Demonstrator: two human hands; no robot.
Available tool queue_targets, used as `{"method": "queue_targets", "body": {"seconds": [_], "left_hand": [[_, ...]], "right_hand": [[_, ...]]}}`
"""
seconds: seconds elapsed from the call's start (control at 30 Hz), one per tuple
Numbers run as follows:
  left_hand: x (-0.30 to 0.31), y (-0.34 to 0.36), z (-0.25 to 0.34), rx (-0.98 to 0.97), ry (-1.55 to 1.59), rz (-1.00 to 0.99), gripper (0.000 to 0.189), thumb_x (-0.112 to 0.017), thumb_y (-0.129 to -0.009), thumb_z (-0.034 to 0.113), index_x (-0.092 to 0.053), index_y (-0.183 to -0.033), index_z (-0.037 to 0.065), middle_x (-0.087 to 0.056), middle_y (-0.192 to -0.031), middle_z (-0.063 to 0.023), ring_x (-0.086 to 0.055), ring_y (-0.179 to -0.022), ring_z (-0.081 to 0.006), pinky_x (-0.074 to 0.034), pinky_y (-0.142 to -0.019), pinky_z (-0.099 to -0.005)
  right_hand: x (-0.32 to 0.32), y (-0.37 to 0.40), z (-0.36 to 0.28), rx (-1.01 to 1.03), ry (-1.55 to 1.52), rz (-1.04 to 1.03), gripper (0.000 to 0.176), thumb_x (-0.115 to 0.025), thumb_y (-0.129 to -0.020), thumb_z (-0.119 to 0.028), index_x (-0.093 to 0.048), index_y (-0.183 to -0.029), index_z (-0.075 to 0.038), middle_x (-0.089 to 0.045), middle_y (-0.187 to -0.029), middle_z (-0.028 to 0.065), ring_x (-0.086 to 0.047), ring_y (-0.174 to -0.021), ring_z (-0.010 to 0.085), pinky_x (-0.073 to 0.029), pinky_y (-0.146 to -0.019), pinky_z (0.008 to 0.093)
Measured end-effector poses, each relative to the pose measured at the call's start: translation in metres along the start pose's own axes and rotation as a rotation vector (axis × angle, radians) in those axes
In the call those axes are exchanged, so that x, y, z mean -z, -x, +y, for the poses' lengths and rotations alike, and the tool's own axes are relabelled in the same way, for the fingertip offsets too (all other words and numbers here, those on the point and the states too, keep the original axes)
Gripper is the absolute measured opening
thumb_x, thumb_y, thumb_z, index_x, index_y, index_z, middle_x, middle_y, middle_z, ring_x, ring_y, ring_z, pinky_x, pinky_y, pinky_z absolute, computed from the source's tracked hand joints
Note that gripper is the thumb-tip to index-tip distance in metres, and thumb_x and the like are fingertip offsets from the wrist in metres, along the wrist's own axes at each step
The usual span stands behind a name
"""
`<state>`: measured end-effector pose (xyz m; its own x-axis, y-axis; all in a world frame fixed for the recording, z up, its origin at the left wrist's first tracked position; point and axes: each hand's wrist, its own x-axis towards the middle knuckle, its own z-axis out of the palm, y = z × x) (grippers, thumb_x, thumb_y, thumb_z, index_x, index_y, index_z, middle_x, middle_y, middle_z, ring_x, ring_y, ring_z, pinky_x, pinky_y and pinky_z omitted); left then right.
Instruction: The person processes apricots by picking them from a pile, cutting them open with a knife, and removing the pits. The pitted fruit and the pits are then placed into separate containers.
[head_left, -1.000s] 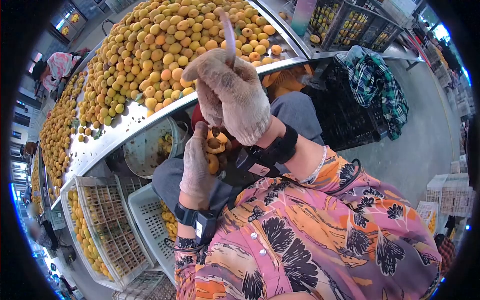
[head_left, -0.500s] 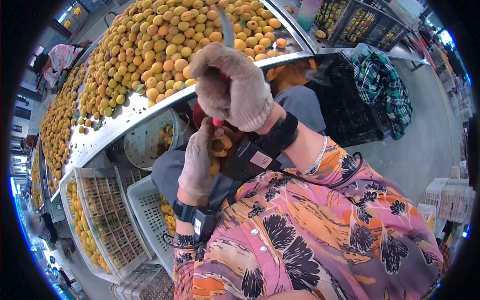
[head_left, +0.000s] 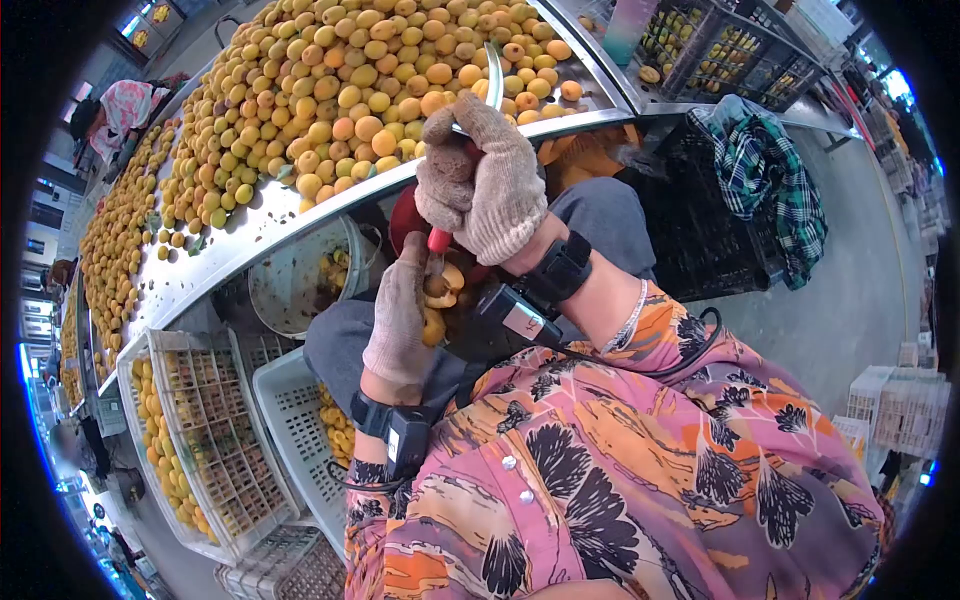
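gloved hands with a knife and an opened apricot, held over the lap

the right hand (head_left: pixel 485 185) is fisted tight around a red-handled knife (head_left: pixel 438 240), blade pointing up toward the far pile of apricots (head_left: pixel 340 90) on the steel table (head_left: pixel 260 240). just nearer, the left hand (head_left: pixel 400 320) curls its fingers around the opened apricot (head_left: pixel 437 290); a bucket (head_left: pixel 290 290) and a white crate (head_left: pixel 290 420) sit to the left.
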<state>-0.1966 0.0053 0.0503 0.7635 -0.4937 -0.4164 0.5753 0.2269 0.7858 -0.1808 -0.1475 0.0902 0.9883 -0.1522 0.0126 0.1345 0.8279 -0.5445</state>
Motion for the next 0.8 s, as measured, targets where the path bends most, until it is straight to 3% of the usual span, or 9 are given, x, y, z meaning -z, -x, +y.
{"method": "queue_targets", "body": {"seconds": [0.07,0.17,0.27,0.33,0.57,0.63,0.7,0.77,0.8], "left_hand": [[-0.003,0.001,-0.002,0.033,0.096,0.02,0.035,-0.048,-0.101,0.038,-0.06,-0.107,0.006,-0.063,-0.083,-0.0034,-0.062,-0.069,-0.0138,-0.051,-0.061,-0.0248],[-0.009,0.002,0.005,-0.011,0.057,0.01,0.049,-0.043,-0.099,0.051,-0.061,-0.093,0.005,-0.06,-0.07,-0.0041,-0.056,-0.056,-0.0128,-0.042,-0.048,-0.0227],[-0.003,-0.003,0.004,0.056,0.054,-0.081,0.052,-0.041,-0.099,0.054,-0.06,-0.094,0.006,-0.058,-0.066,-0.0051,-0.054,-0.05,-0.0135,-0.04,-0.043,-0.0233],[-0.003,-0.006,0.005,0.169,0.266,-0.223,0.052,-0.039,-0.099,0.055,-0.059,-0.091,0.008,-0.056,-0.062,-0.0055,-0.052,-0.046,-0.0136,-0.037,-0.038,-0.0231],[-0.007,-0.016,0.008,0.188,0.229,0.013,0.051,-0.037,-0.1,0.054,-0.059,-0.092,0.008,-0.055,-0.061,-0.0055,-0.049,-0.045,-0.0128,-0.037,-0.038,-0.0227],[0.018,-0.035,0.0,0.184,0.434,-0.255,0.048,-0.038,-0.101,0.05,-0.059,-0.093,0.008,-0.056,-0.062,-0.0055,-0.048,-0.044,-0.013,-0.038,-0.038,-0.0237],[0.015,-0.034,0.0,0.176,0.512,-0.408,0.043,-0.039,-0.101,0.045,-0.059,-0.092,0.008,-0.057,-0.063,-0.0055,-0.046,-0.044,-0.0132,-0.037,-0.038,-0.0247],[0.007,-0.034,0.004,0.202,0.492,-0.33,0.038,-0.04,-0.101,0.042,-0.058,-0.095,0.01,-0.056,-0.065,-0.0053,-0.045,-0.044,-0.0132,-0.037,-0.038,-0.026],[0.006,-0.036,0.004,0.138,0.475,-0.172,0.031,-0.045,-0.1,0.04,-0.057,-0.099,0.012,-0.056,-0.066,-0.0042,-0.047,-0.047,-0.0128,-0.036,-0.04,-0.0262]], "right_hand": [[0.003,-0.002,0.003,-0.072,-0.125,0.093,0.035,-0.05,-0.098,-0.04,-0.059,-0.081,-0.01,-0.033,-0.053,-0.0043,-0.029,-0.038,0.0114,-0.025,-0.035,0.0279],[0.012,-0.009,0.004,-0.132,-0.323,0.099,0.038,-0.047,-0.099,-0.042,-0.058,-0.079,-0.011,-0.027,-0.054,-0.0061,-0.026,-0.039,0.0112,-0.023,-0.035,0.028],[0.02,-0.016,0.009,-0.179,-0.407,0.12,0.039,-0.047,-0.099,-0.044,-0.056,-0.079,-0.012,-0.026,-0.053,-0.0063,-0.025,-0.038,0.0115,-0.022,-0.034,0.0291],[0.024,-0.02,0.009,-0.211,-0.48,0.125,0.038,-0.048,-0.098,-0.045,-0.053,-0.079,-0.011,-0.027,-0.051,-0.0056,-0.025,-0.036,0.0118,-0.02,-0.034,0.0298],[0.034,-0.022,0.006,-0.23,-0.58,0.182,0.041,-0.043,-0.1,-0.045,-0.051,-0.077,-0.012,-0.023,-0.052,-0.0083,-0.021,-0.037,0.0105,-0.017,-0.035,0.0284],[0.033,-0.027,-0.002,-0.252,-0.771,0.153,0.039,-0.041,-0.101,-0.042,-0.049,-0.076,-0.013,-0.023,-0.052,-0.0081,-0.022,-0.038,0.0102,-0.018,-0.036,0.0278],[0.032,-0.033,-0.002,-0.183,-0.689,0.207,0.037,-0.042,-0.1,-0.04,-0.047,-0.075,-0.014,-0.024,-0.053,-0.0076,-0.023,-0.039,0.01,-0.019,-0.036,0.0272],[0.036,-0.04,0.001,-0.072,-0.523,0.372,0.035,-0.045,-0.099,-0.04,-0.048,-0.076,-0.014,-0.025,-0.052,-0.0075,-0.023,-0.039,0.01,-0.02,-0.036,0.0271],[0.037,-0.04,-0.001,-0.068,-0.435,0.408,0.032,-0.047,-0.097,-0.039,-0.047,-0.076,-0.014,-0.025,-0.052,-0.0075,-0.022,-0.038,0.0101,-0.02,-0.036,0.0273]]}}
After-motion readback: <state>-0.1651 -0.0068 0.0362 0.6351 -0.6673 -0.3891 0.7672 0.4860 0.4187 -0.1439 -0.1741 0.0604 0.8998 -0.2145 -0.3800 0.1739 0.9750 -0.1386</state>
